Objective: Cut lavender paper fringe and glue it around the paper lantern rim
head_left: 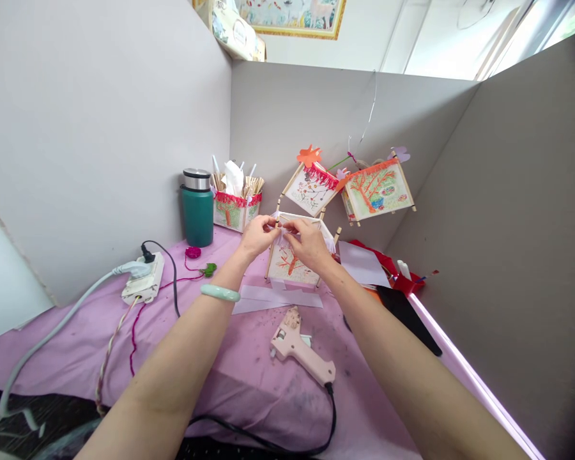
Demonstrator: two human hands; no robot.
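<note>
A paper lantern [294, 271] with a wooden-stick frame and an orange tree drawing stands upright on the table. Pale purple fringed paper strip [329, 245] runs along its upper rim. At the lantern's upper left corner, my left hand [261, 235] has thumb and fingers pinched on the fringe, close to the corner stick. Right beside it, my right hand [309, 243] pinches the same strip against the front edge and covers part of the drawing. Flat paper strips [278, 298] lie before the lantern. Nearer to me rests a pink glue gun [297, 348], touched by neither hand.
A green bottle [197, 207] and a decorated holder [237, 207] stand at the back left. Two finished-looking lanterns [378, 191] hang behind my hands. A power strip [144, 279], cords and magenta yarn [193, 253] lie left; paper [363, 263] and a black mat [407, 316] lie right.
</note>
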